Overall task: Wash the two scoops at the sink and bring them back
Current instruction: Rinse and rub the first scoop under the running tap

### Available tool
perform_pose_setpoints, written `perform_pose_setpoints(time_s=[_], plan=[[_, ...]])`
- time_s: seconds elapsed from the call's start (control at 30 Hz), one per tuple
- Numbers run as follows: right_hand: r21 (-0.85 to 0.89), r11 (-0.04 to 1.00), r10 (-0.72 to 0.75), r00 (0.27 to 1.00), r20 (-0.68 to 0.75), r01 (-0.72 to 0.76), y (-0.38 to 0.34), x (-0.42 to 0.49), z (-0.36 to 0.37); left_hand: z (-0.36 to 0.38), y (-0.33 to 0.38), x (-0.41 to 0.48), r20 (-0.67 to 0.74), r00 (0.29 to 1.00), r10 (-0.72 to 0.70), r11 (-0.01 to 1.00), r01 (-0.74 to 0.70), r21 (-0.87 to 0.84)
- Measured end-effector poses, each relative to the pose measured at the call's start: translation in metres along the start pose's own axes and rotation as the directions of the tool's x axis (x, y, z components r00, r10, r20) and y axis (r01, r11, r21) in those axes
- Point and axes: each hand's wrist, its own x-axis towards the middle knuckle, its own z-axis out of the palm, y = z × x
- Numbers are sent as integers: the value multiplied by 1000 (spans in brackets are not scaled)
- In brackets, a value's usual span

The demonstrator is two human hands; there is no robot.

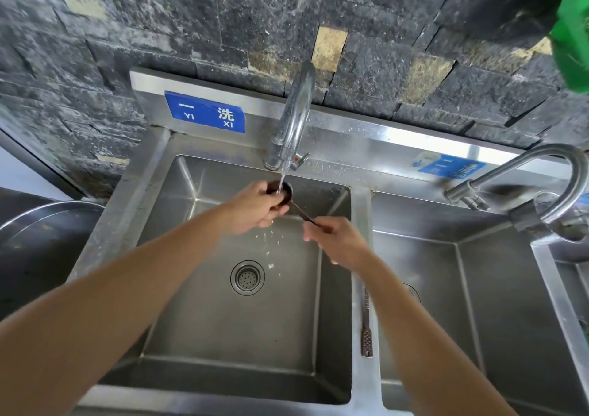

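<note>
A dark brown scoop [286,192] with a round cup is held under the running stream from the left faucet [294,119], over the left basin [178,256]. My left hand [255,210] wraps around the cup from the left. My right hand [336,240] pinches the end of the scoop's thin handle. A second scoop [366,323], metal with a perforated handle end, lies along the divider between the two basins, partly hidden by my right forearm.
The left basin's drain [247,277] sits below my hands. A right basin [462,288] has its own curved faucet [526,179]. A large metal pot [41,243] stands at the left. A green object [573,33] hangs at the top right.
</note>
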Motion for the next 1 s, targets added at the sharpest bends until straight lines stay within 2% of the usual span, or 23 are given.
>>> perform_pose_setpoints(time_s=[0.07, 0.1, 0.13, 0.2, 0.27, 0.3, 0.33, 0.4, 0.47, 0.5, 0.53, 0.6, 0.63, 0.67, 0.7, 0.73, 0.77, 0.8, 0.83, 0.87, 0.9, 0.93, 1.0], plan=[[-151, 986, -78, 997, -1, 77, 8, 2, -23, -16, 5, -5, 125, 990, 60, 940, -98, 326], [-127, 988, -95, 995, -33, 91, 7, 1, -23, -16, 6, -4, 80, 991, 104, 928, -126, 351], [-78, 993, -96, 993, -73, 90, 2, 0, -14, -8, 6, -2, -10, 988, 154, 953, -146, 266], [113, 993, -18, 992, -124, 32, -11, -4, 24, 19, 3, 6, -245, 964, 100, 981, -136, -137], [261, 963, 87, 992, -89, -61, -17, -5, 60, 42, -6, 10, -331, 942, -55, 890, -104, -444], [216, 973, 98, 993, -59, -83, -15, -4, 62, 42, -11, 7, -318, 944, -81, 890, -76, -450], [89, 993, 79, 997, -15, -78, -11, -4, 52, 34, -14, 2, -271, 960, -71, 929, -35, -368], [-203, 978, -21, 997, 72, 35, 0, -2, 9, 11, -12, -9, -63, 998, 31, 996, -25, 91], [-350, 929, -82, 990, 116, 118, 3, 2, -28, -8, -4, -11, 72, 991, 115, 857, -135, 497], [-346, 932, -93, 993, 74, 113, -1, 3, -32, -10, 0, -9, 31, 985, 169, 834, -160, 528], [-291, 953, -86, 996, 19, 88, -8, 3, -25, -5, 4, -6, -34, 975, 218, 876, -180, 448], [40, 998, 47, 999, -6, -46, -17, 6, 14, 17, 6, 4, -239, 963, 123, 990, -135, -33], [268, 946, 171, 983, 72, -184, -24, 7, 36, 29, 6, 9, -312, 950, -1, 952, -94, -290], [388, 877, 247, 958, 142, -284, -28, 7, 52, 39, 3, 13, -349, 931, -103, 886, -74, -458], [391, 862, 276, 946, 173, -323, -28, 6, 59, 41, -1, 13, -368, 919, -139, 874, -61, -482], [265, 924, 243, 958, 152, -276, -25, 5, 54, 36, -4, 11, -384, 918, -102, 930, -50, -365], [69, 984, 156, 982, 108, -164, -19, 3, 39, 26, -5, 7, -352, 936, -9, 991, -40, -131], [-96, 994, 68, 994, 87, -59, -11, 4, 19, 13, -6, 1, -232, 968, 94, 982, -51, 184], [-257, 966, -3, 995, 97, 28, -7, 5, -2, 0, -4, -4, -80, 983, 162, 886, -110, 451], [-379, 921, -47, 992, 113, 87, -2, 7, -20, -11, -1, -7, 53, 977, 204, 771, -194, 607], [-412, 907, -60, 995, 84, 90, -4, 7, -30, -16, 2, -9, 87, 968, 236, 716, -234, 658], [-378, 923, -67, 998, 21, 70, -10, 5, -28, -13, 7, -12, 38, 955, 293, 741, -252, 622], [-85, 996, 20, 1000, -15, -22, -27, 3, 1, 12, 16, -7, -282, 924, 256, 952, -190, 241]])
